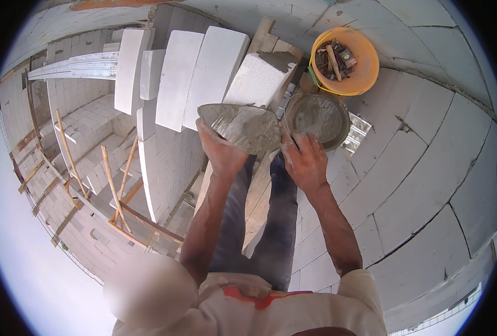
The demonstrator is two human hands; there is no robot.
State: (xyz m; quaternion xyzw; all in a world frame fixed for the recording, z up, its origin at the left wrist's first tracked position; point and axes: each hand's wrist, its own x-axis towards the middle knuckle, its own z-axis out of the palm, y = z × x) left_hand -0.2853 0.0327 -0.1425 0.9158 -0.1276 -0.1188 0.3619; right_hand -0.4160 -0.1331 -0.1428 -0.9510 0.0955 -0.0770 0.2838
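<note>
My left hand (223,148) is closed around the near left edge of a tilted, mortar-smeared grey bowl (248,126). Close to that bowl's right end is my right hand (306,159), its fingers bent and pressed together; what they grip is hidden. Just beyond the right hand sits a round grey mortar pan (345,120), with wet-looking mortar inside. The two vessels are side by side, and their rims nearly meet.
An orange bucket (366,61) with debris stands beyond the pan, by the block wall (416,162) on the right. White blocks (215,67) stand ahead at left. Planks (259,193) lie underfoot. Farther left is a drop to a lower level with wooden poles (111,182).
</note>
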